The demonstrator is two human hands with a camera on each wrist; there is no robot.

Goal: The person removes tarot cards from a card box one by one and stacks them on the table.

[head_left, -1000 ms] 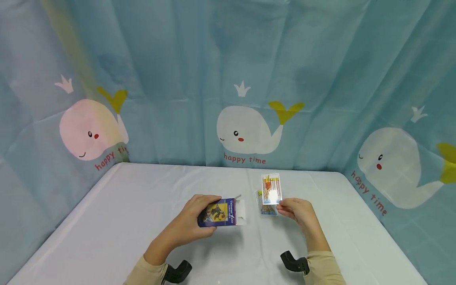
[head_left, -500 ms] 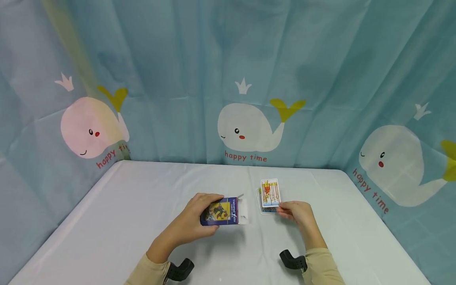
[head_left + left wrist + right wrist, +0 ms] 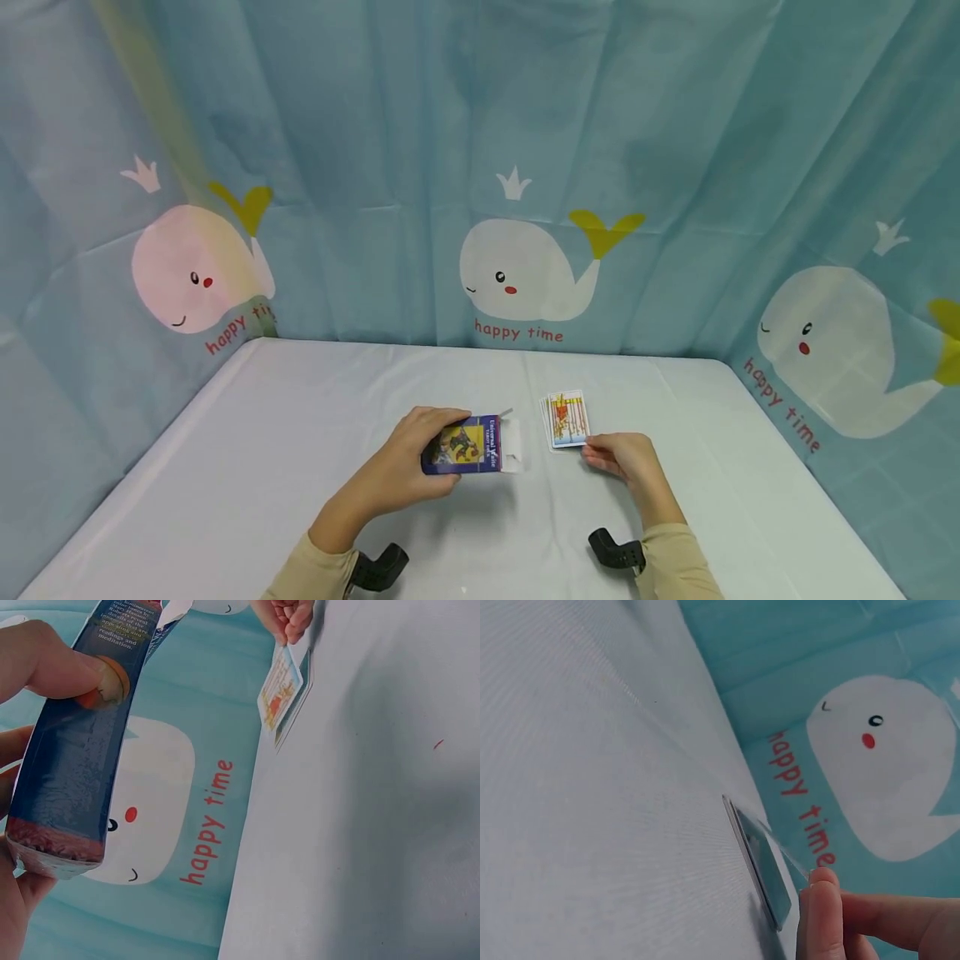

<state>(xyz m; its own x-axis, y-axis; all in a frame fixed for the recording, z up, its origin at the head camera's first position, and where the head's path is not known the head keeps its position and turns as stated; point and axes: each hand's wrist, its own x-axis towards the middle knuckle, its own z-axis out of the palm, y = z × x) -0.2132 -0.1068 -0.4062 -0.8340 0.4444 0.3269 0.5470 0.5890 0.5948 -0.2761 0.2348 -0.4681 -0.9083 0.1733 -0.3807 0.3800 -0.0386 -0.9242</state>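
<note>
My left hand (image 3: 408,462) grips a blue tarot card box (image 3: 461,446) between thumb and fingers, holding it above the table with its white end flap (image 3: 512,446) open toward the right. In the left wrist view the thumb presses the printed side of the box (image 3: 71,750). Thumb and fingertips of my right hand (image 3: 626,458) pinch the lower right corner of a picture card (image 3: 568,418). That card lies close over a small stack of cards (image 3: 546,423), whose left edges show beneath it. From the right wrist the stack (image 3: 761,862) appears edge-on below the tilted card.
A white cloth covers the table (image 3: 337,400). Behind it hangs a blue-green curtain (image 3: 360,167) printed with whales, meeting the table's back edge. Black wrist camera mounts (image 3: 378,569) stick out inward from both sleeves.
My right hand has lowered the picture card down toward the stack, covering more of it. The left hand and the card box have hardly moved.
</note>
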